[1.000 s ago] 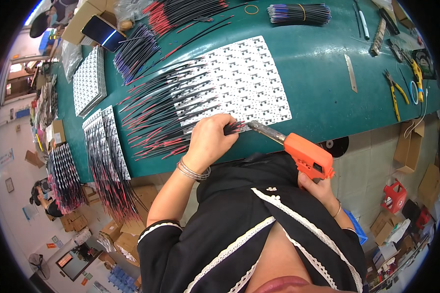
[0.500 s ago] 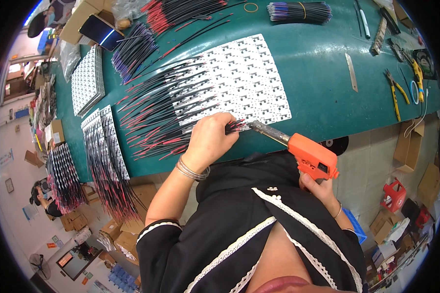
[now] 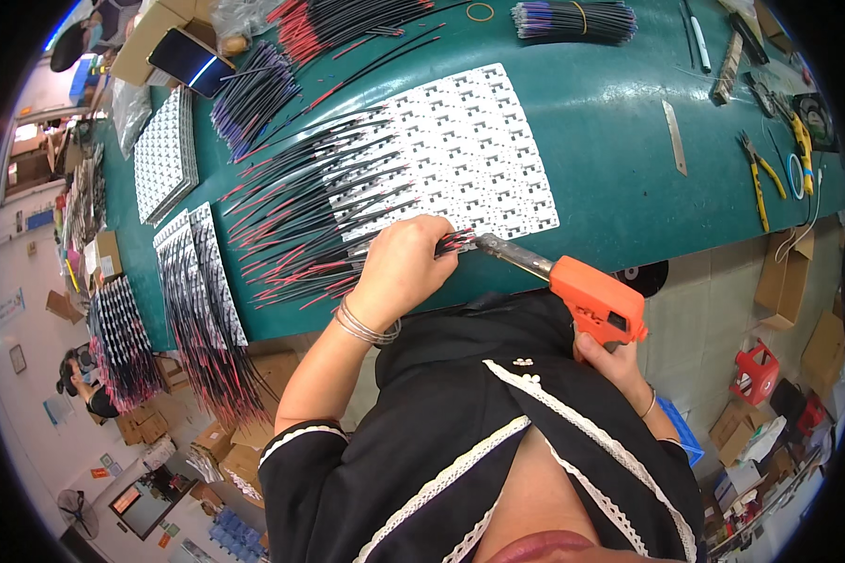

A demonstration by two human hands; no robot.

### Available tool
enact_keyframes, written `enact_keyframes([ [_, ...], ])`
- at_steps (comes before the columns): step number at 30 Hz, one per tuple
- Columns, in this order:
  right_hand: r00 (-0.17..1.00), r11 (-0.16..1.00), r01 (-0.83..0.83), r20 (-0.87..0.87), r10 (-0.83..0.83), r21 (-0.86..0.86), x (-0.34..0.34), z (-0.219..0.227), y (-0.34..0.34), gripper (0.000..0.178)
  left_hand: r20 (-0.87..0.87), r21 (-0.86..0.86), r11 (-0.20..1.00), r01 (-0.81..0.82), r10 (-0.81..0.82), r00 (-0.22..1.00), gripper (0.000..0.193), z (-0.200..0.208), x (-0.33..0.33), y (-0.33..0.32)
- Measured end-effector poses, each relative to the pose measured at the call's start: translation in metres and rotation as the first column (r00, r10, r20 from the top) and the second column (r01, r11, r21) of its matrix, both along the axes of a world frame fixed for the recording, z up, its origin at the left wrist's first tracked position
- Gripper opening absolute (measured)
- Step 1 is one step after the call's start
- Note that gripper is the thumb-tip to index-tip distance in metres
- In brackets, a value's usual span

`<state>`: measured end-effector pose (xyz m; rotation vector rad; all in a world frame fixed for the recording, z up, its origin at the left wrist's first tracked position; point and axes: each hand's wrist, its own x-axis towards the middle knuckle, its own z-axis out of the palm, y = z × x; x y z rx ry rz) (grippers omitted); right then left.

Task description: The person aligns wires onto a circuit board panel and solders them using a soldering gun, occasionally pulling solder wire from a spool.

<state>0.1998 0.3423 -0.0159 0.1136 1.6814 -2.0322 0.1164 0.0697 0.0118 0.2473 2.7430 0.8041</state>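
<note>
My left hand (image 3: 406,263) is closed around several thin black-and-red wires (image 3: 449,242), whose ends poke out past the fingertips. It lies at the near edge of a white circuit board panel (image 3: 483,141). Rows of black wires with red ends (image 3: 300,202) spread leftward from that panel. Wrapped about the handle of an orange soldering gun (image 3: 596,298), my right hand (image 3: 612,361) sits low by the table's front edge. The gun's metal tip points left and meets, or nearly meets, the wire ends at the panel's edge; contact is too small to tell.
Wired panels (image 3: 202,281) hang over the left table edge, near a stack of bare panels (image 3: 166,159). Black-and-purple wires (image 3: 253,98), red-ended wires (image 3: 324,28) and a banded bundle (image 3: 573,22) lie behind. Pliers (image 3: 760,178) and a steel blade (image 3: 674,139) rest at right.
The soldering gun has shifted very slightly left, its tip a little closer to my left fingers. My left hand holds the wires in nearly the same place.
</note>
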Motion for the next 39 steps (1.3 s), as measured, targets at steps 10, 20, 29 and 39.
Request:
enact_keyframes([
  [10, 0.999, 0.991, 0.039, 0.036, -0.034, -0.132, -0.006, 0.001, 0.003, 0.028, 0.124, 0.187, 0.982, -0.036, 0.013, 0.992, 0.013, 0.016, -0.002, -0.008],
  [20, 0.999, 0.993, 0.04, 0.011, -0.039, -0.109, -0.011, 0.0, -0.002, 0.035, -0.116, 0.241, 0.967, -0.086, 0.117, 0.986, 0.013, 0.002, -0.003, -0.008],
  [29, 1.0, 0.997, -0.007, 0.001, 0.007, -0.074, -0.014, -0.003, -0.003, 0.033, -0.096, 0.176, 0.976, -0.127, 0.145, 0.985, 0.01, 0.0, -0.006, -0.003],
  [39, 0.998, 0.999, -0.037, 0.057, 0.038, -0.029, -0.016, -0.001, -0.003, 0.036, -0.02, 0.122, 0.973, -0.197, 0.2, 0.98, 0.014, -0.002, -0.009, -0.001],
])
